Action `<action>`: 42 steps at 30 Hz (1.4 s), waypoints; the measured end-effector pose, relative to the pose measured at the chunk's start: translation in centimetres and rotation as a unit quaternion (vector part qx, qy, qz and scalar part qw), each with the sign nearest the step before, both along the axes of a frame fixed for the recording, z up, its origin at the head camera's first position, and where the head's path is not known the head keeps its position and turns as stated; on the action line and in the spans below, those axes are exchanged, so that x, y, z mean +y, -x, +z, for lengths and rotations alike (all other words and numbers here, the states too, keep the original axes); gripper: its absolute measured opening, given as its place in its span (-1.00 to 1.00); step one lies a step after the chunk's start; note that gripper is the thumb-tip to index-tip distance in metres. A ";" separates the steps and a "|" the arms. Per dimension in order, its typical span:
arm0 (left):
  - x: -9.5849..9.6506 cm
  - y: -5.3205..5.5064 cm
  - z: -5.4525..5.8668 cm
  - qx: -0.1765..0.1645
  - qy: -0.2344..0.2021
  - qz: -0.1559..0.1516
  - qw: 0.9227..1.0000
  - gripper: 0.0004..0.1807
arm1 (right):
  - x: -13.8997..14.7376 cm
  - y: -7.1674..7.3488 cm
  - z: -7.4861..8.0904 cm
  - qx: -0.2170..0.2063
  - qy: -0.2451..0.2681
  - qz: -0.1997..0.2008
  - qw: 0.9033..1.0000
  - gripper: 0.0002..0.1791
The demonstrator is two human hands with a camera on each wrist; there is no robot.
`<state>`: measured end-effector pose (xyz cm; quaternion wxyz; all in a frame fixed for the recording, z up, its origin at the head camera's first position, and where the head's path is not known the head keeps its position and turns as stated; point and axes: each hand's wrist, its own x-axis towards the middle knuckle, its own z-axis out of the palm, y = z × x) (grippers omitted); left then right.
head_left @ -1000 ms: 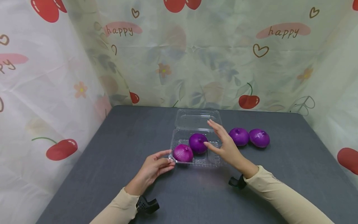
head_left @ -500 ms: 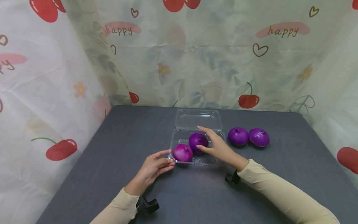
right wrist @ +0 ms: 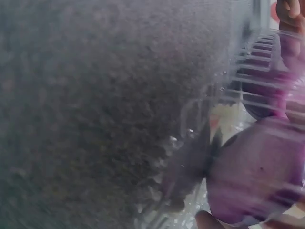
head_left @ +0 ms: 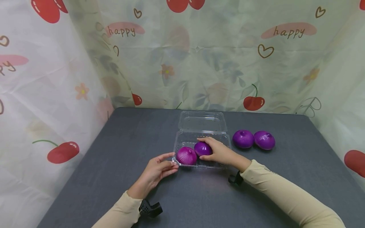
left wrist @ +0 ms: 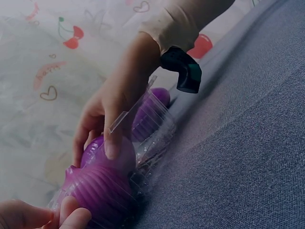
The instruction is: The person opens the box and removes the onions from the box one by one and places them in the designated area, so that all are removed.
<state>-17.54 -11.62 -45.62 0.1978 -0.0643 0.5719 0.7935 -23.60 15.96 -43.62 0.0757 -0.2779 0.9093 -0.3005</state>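
Note:
A clear plastic clamshell box (head_left: 219, 138) lies on the dark table with its lid (head_left: 202, 122) folded back. Inside, at the near left, sits a pinkish-purple ribbed onion (head_left: 186, 155). Beside it is a darker purple onion (head_left: 203, 148), which my right hand (head_left: 219, 152) grips from the right, thumb on the near side and fingers over the far side. My left hand (head_left: 155, 169) pinches the box's left front corner between thumb and fingers. In the left wrist view, the right thumb presses on the darker onion (left wrist: 121, 155) behind the ribbed onion (left wrist: 97, 191).
Two more purple onions, a left one (head_left: 243, 139) and a right one (head_left: 264, 140), stand on the table (head_left: 137, 136) to the right of the box. A patterned curtain (head_left: 199, 63) hangs behind the table and along both sides.
My right hand has moved left and down from above the box and closed on the darker onion, which has shifted slightly. The left hand has stayed at the box's corner.

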 end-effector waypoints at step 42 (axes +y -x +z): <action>-0.1 0.0 0.0 0.005 0.006 -0.007 1.000 -0.47 | 9.6 -3.1 9.8 0.132 0.150 -0.194 0.960 -0.19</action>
